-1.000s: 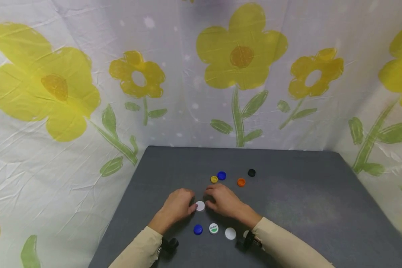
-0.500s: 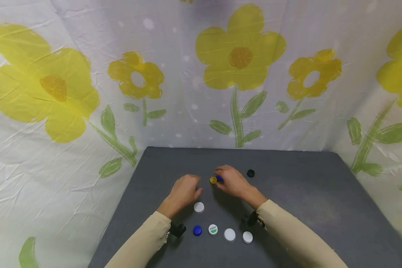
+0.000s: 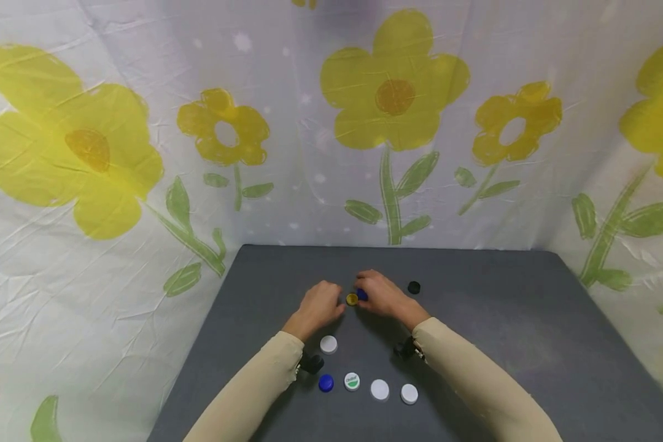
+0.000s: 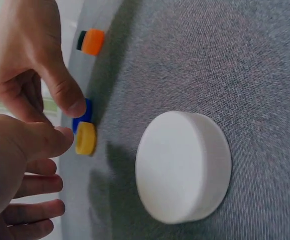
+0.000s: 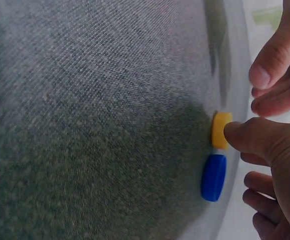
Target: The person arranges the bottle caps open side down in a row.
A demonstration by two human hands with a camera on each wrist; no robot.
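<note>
A yellow bottle cap [image 3: 352, 299] lies on the grey table between my two hands, with a blue cap [image 3: 362, 294] right beside it. My left hand [image 3: 319, 307] hovers to the left of the yellow cap, fingers loosely bent and holding nothing. From the right, my right hand [image 3: 383, 293] reaches over the blue cap and covers part of it in the head view. In the right wrist view its thumb overlaps the yellow cap, while the blue cap stands free of the fingers. An orange cap [image 4: 93, 42], hidden in the head view, shows in the left wrist view.
A black cap [image 3: 414, 287] lies beyond my right hand. Closer to me is a white cap [image 3: 328, 344]. The front row has a blue cap [image 3: 326, 383], a white cap with green print [image 3: 352, 381] and two plain white caps [image 3: 379, 390]. A flowered cloth [image 3: 298, 123] hangs behind.
Both hands have moved away from the white cap, forward to the yellow and blue caps. The left hand has come closer to the yellow cap over the last half second.
</note>
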